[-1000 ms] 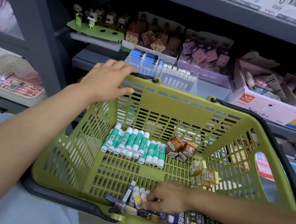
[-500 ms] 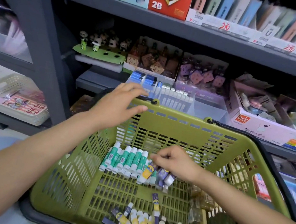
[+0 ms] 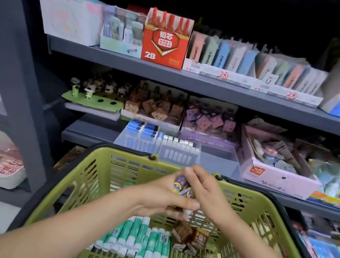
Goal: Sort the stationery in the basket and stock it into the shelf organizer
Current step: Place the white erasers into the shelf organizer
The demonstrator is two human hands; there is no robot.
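A bunch of small purple-and-yellow labelled sticks [image 3: 183,187] is gripped between the left hand [image 3: 161,196] and right hand [image 3: 206,191] above the green slotted plastic basket [image 3: 96,175], whose far rim partly hides the clear plastic shelf organizer [image 3: 174,149]; green-and-white glue sticks [image 3: 141,241] and brown wrapped cubes [image 3: 190,238] are seen lying on the basket floor

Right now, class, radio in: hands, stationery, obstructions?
Both hands, left and right, grip purple sticks above the basket. Organizer ahead. Nothing between.
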